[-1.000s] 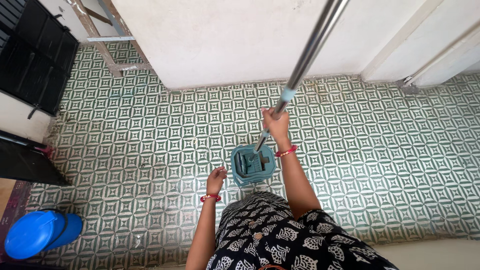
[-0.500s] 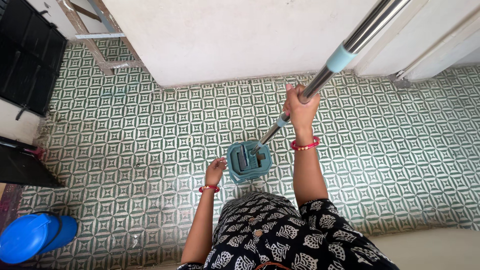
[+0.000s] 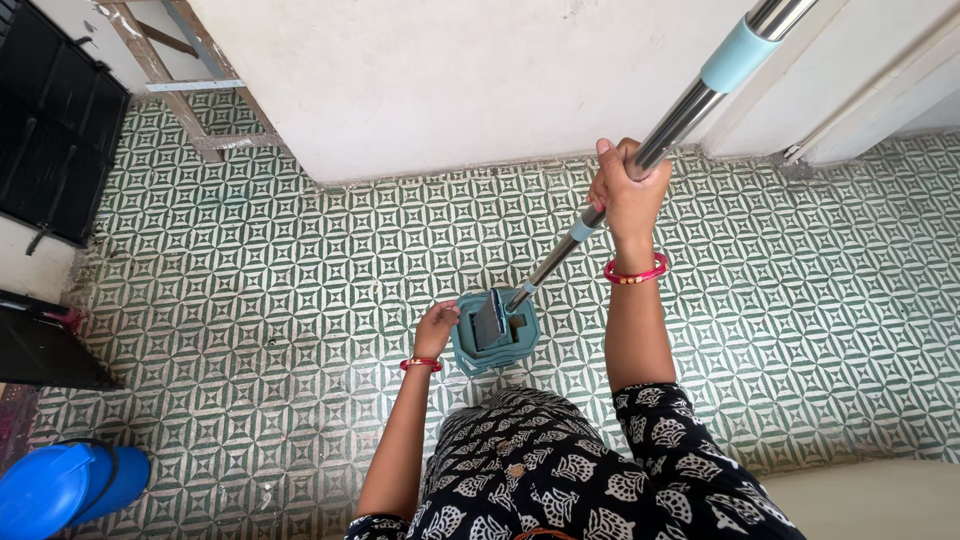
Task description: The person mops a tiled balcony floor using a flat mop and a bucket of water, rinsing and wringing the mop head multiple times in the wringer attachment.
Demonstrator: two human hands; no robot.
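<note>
Nearest to us, our patterned black-and-white dress [image 3: 560,470] fills the bottom of the view, and both arms reach out over it toward the floor.

Our left hand [image 3: 437,330] rests on the left rim of the small teal mop bucket [image 3: 495,335], fingers curled loosely over the edge; it steadies the bucket but has no real grasp on it, as far as we can tell. The bucket stands on the green-and-white tiled floor [image 3: 250,300] just beyond our knees. The flat mop head [image 3: 490,320] stands upright in the bucket's slot.

Farther out and higher, our right hand [image 3: 628,190] is closed tight around the metal mop handle [image 3: 660,135], which slants up to the far right past a pale blue sleeve on the pole.

We judge the chief risk to be the bucket tipping: it is small and light-looking, the pole is long, and it leans, so a pull along that slant would lever the bucket over toward the right, and the loose left hand may not hold it. Water, if there is any inside, would then run over the tiles; we cannot see the level. Fingers on the rim also sit close to the mop head and could be pinched.

At the near left lies a blue plastic tub [image 3: 60,490]; at the far side, the white wall [image 3: 450,80].
</note>
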